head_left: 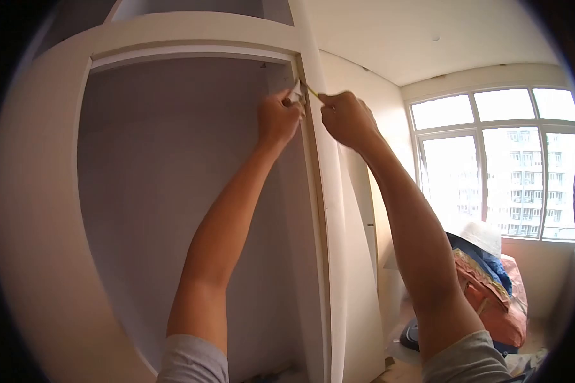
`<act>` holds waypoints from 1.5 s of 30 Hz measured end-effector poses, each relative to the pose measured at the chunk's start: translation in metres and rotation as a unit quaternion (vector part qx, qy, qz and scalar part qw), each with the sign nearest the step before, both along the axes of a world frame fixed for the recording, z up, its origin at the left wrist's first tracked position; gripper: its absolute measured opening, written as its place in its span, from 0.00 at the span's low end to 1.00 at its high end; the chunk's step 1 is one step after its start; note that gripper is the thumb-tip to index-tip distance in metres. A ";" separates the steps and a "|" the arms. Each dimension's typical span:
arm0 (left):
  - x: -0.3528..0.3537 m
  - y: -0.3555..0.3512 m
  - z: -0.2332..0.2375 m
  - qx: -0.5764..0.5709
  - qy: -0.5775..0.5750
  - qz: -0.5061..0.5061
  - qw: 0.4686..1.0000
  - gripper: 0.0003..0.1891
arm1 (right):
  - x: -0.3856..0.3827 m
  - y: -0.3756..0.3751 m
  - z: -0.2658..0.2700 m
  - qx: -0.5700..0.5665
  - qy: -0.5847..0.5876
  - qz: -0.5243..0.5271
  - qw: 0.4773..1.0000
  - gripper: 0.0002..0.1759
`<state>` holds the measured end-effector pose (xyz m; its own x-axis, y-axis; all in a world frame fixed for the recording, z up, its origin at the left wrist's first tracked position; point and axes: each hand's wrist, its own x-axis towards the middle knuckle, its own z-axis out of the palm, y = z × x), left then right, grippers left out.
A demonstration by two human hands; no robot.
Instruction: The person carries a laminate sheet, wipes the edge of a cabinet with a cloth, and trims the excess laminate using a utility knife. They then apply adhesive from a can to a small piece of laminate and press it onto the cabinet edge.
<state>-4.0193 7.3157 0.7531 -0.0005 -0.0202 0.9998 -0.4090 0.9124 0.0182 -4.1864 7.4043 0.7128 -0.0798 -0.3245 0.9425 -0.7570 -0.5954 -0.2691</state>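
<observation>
Both my arms reach up to the upper right corner of a cabinet opening. My left hand (280, 120) is closed on a small white piece (296, 93) against the inner side of the upright frame (314, 191). From the other side of that upright, my right hand (349, 119) is wrapped round a thin yellow stick-like tool (312, 91). The tool's far end points at the frame edge just above the white piece. Fingers hide the tool's other end, so its exact kind does not show.
The cabinet's top rail (191, 35) runs above my hands, with a grey back panel (172, 159) inside. To the right, a pale panel (364, 268) stands beside the upright. Large windows (485, 166) fill the far wall. Red bags (501, 313) and blue cloth (492, 265) are piled below them.
</observation>
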 end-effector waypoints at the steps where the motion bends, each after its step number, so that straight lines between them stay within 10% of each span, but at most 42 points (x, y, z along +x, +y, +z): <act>1: 0.001 -0.005 0.007 0.002 0.011 -0.010 1.000 0.11 | 0.003 -0.001 0.017 0.000 0.009 -0.018 1.000 0.26; 5: -0.007 -0.001 0.027 0.035 0.008 -0.020 0.999 0.11 | -0.001 0.000 0.043 0.010 0.026 -0.044 0.999 0.27; 10: -0.011 -0.016 -0.022 -0.196 0.005 0.137 0.971 0.12 | -0.009 -0.001 -0.003 0.009 0.031 -0.033 0.999 0.27; 17: -0.006 0.001 0.005 -0.049 -0.001 0.100 0.994 0.13 | -0.006 0.001 0.050 0.018 0.057 -0.047 0.997 0.17; 33: 0.058 -0.064 -0.271 0.139 0.123 0.014 0.983 0.24 | 0.002 0.013 -0.009 0.017 0.070 -0.064 0.995 0.23; 38: 0.051 -0.064 -0.310 0.184 0.131 -0.038 0.973 0.22 | 0.019 0.016 0.055 0.029 0.046 -0.079 0.995 0.24; 45: 0.047 -0.067 -0.362 0.192 0.127 -0.038 0.972 0.20 | 0.003 0.009 -0.008 -0.053 0.109 -0.107 0.987 0.21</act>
<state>-3.9726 7.2484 0.3909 0.2296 -0.4016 0.8866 -0.2790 0.8455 0.4552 -4.1834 7.4138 0.7051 0.0725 -0.2210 0.9726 -0.9011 -0.4326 -0.0311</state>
